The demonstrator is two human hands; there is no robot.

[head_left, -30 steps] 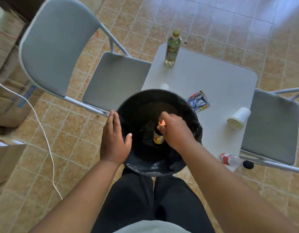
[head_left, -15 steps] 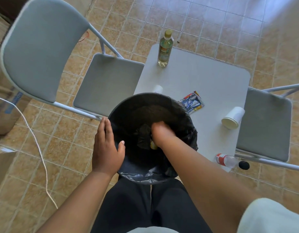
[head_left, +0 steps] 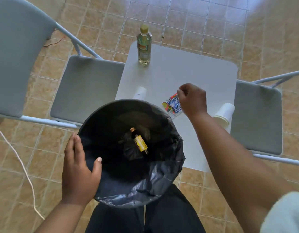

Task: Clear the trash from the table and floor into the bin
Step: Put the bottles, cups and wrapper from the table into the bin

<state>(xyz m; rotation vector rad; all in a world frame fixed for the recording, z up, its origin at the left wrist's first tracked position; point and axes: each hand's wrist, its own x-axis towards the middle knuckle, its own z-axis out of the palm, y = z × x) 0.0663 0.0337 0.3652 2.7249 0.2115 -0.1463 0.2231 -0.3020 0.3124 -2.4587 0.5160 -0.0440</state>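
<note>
A black bin (head_left: 162,179) lined with a dark bag stands in front of my legs, and a small brown bottle with a yellow label (head_left: 140,142) lies at its bottom. My left hand (head_left: 79,172) grips the bin's near-left rim, thumb inside. My right hand (head_left: 192,100) is over the white table (head_left: 187,69), its fingertips pinched on the far corner of a blue and red snack wrapper (head_left: 172,105) that lies flat. Two white paper cups lie on their sides: one (head_left: 224,113) at the table's right edge, one (head_left: 140,93) just behind the bin. A tall bottle of yellowish liquid (head_left: 144,46) stands upright at the far corner.
Grey folding chairs flank the table, one on the left (head_left: 88,88) and one on the right (head_left: 256,118). A white cable (head_left: 22,167) runs across the tiled floor at left. My legs in dark trousers are below the bin.
My right hand let go of the small bottle inside the bin, came out and moved right to the wrapper on the table. The left hand stayed on the rim.
</note>
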